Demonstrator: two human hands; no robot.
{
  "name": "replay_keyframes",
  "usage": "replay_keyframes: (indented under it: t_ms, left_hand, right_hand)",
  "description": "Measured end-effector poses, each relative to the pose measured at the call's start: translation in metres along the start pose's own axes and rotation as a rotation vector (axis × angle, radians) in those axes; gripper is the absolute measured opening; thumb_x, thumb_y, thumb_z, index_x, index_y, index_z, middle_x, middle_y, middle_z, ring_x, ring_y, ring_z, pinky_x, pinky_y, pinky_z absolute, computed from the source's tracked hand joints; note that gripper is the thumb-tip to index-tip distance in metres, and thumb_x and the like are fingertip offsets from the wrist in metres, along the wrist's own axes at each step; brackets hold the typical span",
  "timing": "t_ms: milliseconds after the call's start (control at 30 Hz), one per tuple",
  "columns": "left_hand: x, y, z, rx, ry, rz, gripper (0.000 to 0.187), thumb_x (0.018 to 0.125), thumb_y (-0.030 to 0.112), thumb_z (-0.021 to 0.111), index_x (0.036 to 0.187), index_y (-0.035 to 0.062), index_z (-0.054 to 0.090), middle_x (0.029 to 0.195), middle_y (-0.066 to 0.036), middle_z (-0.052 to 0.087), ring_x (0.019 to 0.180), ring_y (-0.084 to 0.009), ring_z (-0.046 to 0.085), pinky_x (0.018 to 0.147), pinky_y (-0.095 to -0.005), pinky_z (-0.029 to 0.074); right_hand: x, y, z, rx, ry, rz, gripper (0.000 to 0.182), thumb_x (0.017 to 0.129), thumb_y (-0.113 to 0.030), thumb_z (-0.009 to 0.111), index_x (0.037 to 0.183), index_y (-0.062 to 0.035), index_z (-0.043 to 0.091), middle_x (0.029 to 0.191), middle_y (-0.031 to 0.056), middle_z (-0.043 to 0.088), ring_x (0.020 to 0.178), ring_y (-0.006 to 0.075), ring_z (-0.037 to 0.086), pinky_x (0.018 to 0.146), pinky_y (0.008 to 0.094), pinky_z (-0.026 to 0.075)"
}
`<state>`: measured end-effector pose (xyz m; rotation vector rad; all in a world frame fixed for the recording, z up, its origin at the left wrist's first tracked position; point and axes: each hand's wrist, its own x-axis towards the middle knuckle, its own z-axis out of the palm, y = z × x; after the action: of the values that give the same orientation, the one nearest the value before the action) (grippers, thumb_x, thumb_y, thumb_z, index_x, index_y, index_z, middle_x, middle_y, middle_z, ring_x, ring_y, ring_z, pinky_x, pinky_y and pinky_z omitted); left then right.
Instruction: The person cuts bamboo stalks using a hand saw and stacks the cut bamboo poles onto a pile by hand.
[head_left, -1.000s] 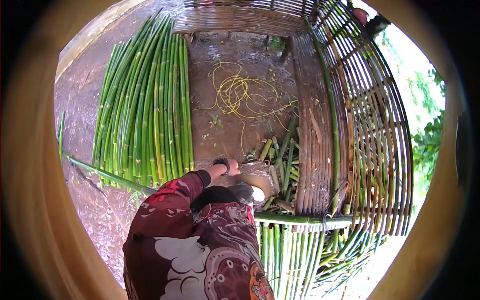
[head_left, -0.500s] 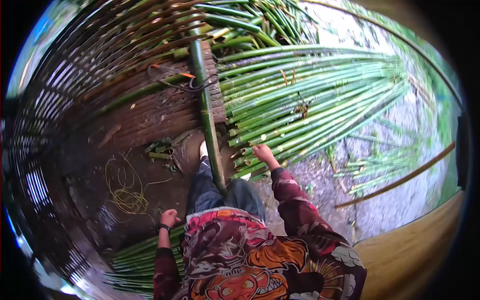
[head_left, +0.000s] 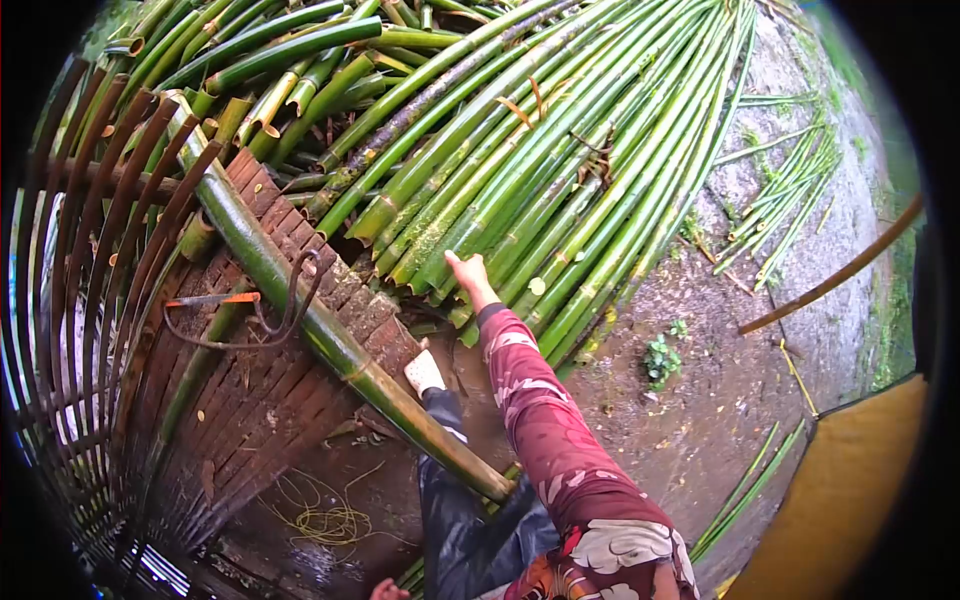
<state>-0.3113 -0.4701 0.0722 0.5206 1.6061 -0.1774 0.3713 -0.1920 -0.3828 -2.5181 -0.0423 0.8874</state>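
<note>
My right hand (head_left: 470, 278) reaches out over the near ends of long green bamboo poles (head_left: 520, 220), its thumb held apart from the other fingers. It overlaps the cut ends of the pile, and no tool shows in it. Only part of my left hand (head_left: 388, 591) shows, low at the bottom edge beside my leg, with fingers curled and nothing visible in them. One thick bamboo pole (head_left: 345, 360) slants from the upper left down to my knees, across a platform of brown slats (head_left: 380, 335). A bow saw with an orange part (head_left: 215, 299) rests against that pole.
Shorter cut bamboo pieces (head_left: 290, 50) are heaped at the upper left. A curved fence of brown slats (head_left: 95, 200) stands on the left. Yellow cord (head_left: 325, 515) lies tangled on the muddy ground, and thinner stalks (head_left: 785, 200) lie to the right.
My view has swung to the right and closer to the poles. My right arm now stretches farther out over the pile, while my left hand has slipped almost out of sight.
</note>
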Motion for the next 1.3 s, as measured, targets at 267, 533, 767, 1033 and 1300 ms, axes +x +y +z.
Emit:
replay_keyframes:
  t_ms: [267,533,767,1033,1300]
  left_hand:
    - [0.027,0.071,0.009,0.135,0.081,0.083,0.033,0.1,0.014,0.061,0.131,0.0065,0.058,0.09,-0.006,0.069,0.076,-0.0134,0.062,0.069,-0.0273,0.051]
    - [0.017,0.45,0.271,0.189,-0.374,0.794,0.046,0.1,0.018,0.064,0.139,-0.0037,0.054,0.119,-0.01,0.068,0.104,-0.0162,0.065,0.094,-0.0326,0.052]
    - [0.027,0.538,0.45,0.812,-0.264,0.938,0.106,0.083,0.069,0.069,0.148,-0.0091,0.04,0.128,-0.026,0.066,0.12,-0.0331,0.064,0.103,-0.0402,0.048]
    - [-0.08,0.402,0.16,1.091,0.116,0.833,0.048,0.084,0.043,0.072,0.115,0.0098,0.057,0.103,-0.019,0.071,0.097,-0.0417,0.068,0.082,-0.0518,0.054]
    - [-0.285,0.206,-0.097,1.077,0.455,0.603,0.057,0.064,0.015,0.083,0.118,0.0108,0.068,0.107,-0.013,0.072,0.1,-0.0384,0.067,0.089,-0.0452,0.054]
  right_hand:
    - [-0.043,0.028,-0.036,1.039,-0.229,0.045,0.03,0.098,-0.03,0.062,0.109,-0.0024,0.059,0.097,0.0109,0.067,0.087,0.0257,0.065,0.082,0.042,0.053]
    - [-0.293,-0.041,-0.355,1.732,-0.869,0.097,0.032,0.094,-0.039,0.061,0.109,-0.0113,0.056,0.087,0.007,0.057,0.085,0.0241,0.061,0.091,0.0512,0.052]
    - [-0.473,-0.076,-0.333,0.648,-1.376,-0.245,0.049,0.098,-0.028,0.063,0.14,-0.0047,0.055,0.13,0.0085,0.065,0.115,0.0222,0.061,0.102,0.0401,0.048]
    - [-0.315,-0.035,-0.383,1.028,-0.836,0.105,0.054,0.099,-0.057,0.059,0.117,-0.007,0.062,0.109,0.0131,0.067,0.103,0.0272,0.065,0.088,0.0446,0.056]
    - [-0.167,-0.129,-0.367,0.944,-0.412,0.268,0.114,0.087,-0.076,0.06,0.158,0.0024,0.016,0.152,0.0289,0.038,0.141,0.0403,0.042,0.114,0.0572,0.039]
